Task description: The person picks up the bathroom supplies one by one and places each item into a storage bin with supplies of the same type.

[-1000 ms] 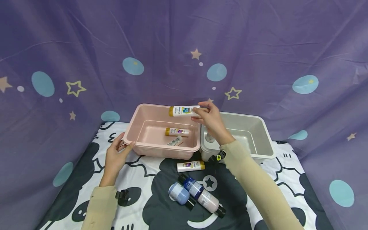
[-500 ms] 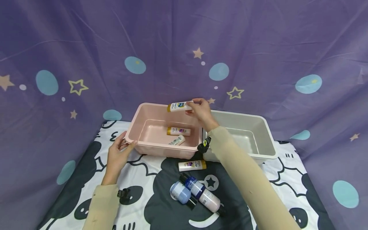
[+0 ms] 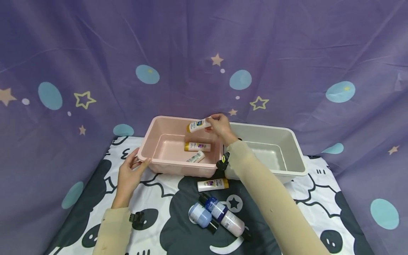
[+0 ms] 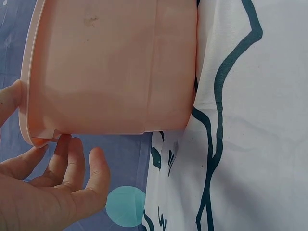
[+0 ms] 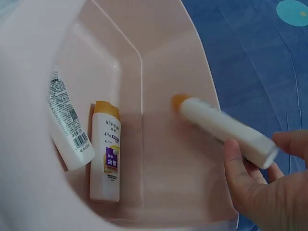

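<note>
My right hand (image 3: 221, 128) holds a white shampoo bottle (image 3: 196, 125) by its base end over the back right part of the pink bin (image 3: 178, 170). Its gold cap points left and tilts downward. Inside the bin lie two more white bottles: one (image 5: 106, 154) has its label and gold cap showing, while the other (image 5: 72, 130) shows a barcode. At the bin's front left corner, my left hand (image 3: 128, 179) grips the rim. In the left wrist view, the thumb lies on the outer side of the rim and the fingers (image 4: 74, 163) are bent beneath it.
A light grey bin (image 3: 291, 156) stands against the pink one's right side, partly behind my right arm. In front lie a white gold-capped bottle (image 3: 211, 184), a light blue bottle (image 3: 200, 215), a dark blue bottle (image 3: 214, 207) and a pale pink bottle (image 3: 232, 224).
My right hand has moved left with the shampoo bottle, then slightly down, and the cap end has tipped lower. The left hand has kept its place on the bin.
</note>
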